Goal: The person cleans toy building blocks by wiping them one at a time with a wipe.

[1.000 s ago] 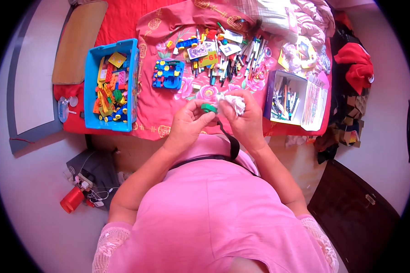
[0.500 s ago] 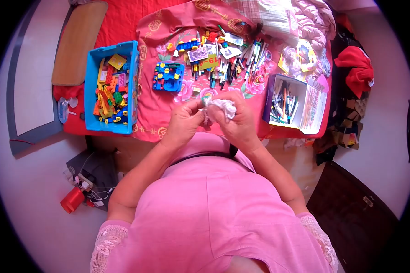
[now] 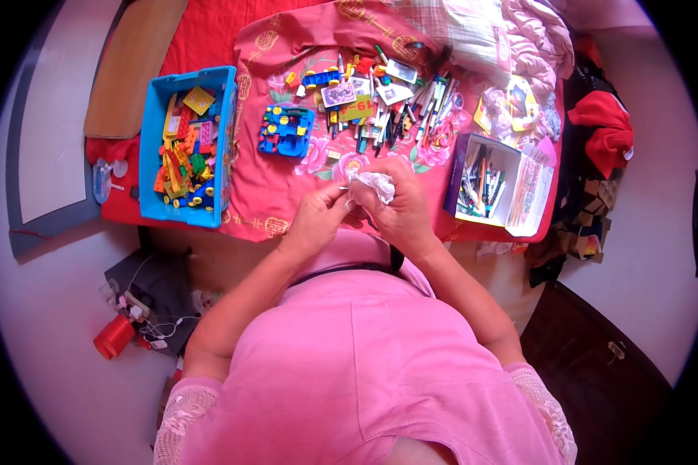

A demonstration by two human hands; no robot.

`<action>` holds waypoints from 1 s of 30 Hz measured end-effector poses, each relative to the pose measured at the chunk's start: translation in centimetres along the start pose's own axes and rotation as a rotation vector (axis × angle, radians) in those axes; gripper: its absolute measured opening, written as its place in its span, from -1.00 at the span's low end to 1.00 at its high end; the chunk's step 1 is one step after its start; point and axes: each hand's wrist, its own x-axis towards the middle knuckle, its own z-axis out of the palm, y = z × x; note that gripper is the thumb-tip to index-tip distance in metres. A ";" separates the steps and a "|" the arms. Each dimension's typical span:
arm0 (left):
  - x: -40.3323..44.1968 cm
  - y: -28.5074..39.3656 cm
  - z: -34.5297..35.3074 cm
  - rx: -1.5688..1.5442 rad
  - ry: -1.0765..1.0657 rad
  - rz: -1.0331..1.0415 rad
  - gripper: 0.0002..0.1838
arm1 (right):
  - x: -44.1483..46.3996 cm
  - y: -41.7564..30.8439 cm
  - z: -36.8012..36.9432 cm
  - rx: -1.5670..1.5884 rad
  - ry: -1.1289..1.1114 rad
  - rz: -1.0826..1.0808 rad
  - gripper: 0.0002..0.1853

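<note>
A crumpled white tissue or cloth [image 3: 378, 186] is bunched in my right hand [image 3: 403, 213], whose fingers are closed around it. My left hand [image 3: 318, 217] is pinched shut right beside it, fingertips close to the white bundle. A small pale tip shows at those fingertips, too small to name. Just beyond my hands lies the flowered red bedcover [image 3: 264, 186]. On it, a blue toy block piece [image 3: 285, 132] with yellow dots lies ahead of my left hand. A heap of pens and markers [image 3: 395, 108] spreads farther up, with several picture cards [image 3: 338, 94] on top.
A blue bin [image 3: 145, 155] of colourful toy blocks stands at the left. At the right is an open box [image 3: 454, 182] holding pens, its lid folded out. Crumpled clear plastic [image 3: 498, 105] lies behind the box. A plaid pillow [image 3: 461, 35] rests at the back.
My hands stay together in nearly the same place. The white bundle has shifted slightly left and turned in my right fingers, and the green bit beside it no longer shows. The view has tilted slightly.
</note>
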 end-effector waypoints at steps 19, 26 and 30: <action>0.1 -1.6 -3.4 -0.580 -0.148 -0.194 -0.76 | 0.8 0.6 1.3 -0.128 -0.032 -0.095 -0.78; -0.8 -1.5 -4.3 -0.484 -0.102 -0.133 -0.77 | 0.4 0.8 2.1 0.137 -0.120 0.305 -0.84; -1.2 -0.5 -7.0 -0.541 -0.055 -0.061 -0.78 | -1.1 4.0 2.9 0.092 -0.170 0.396 -0.82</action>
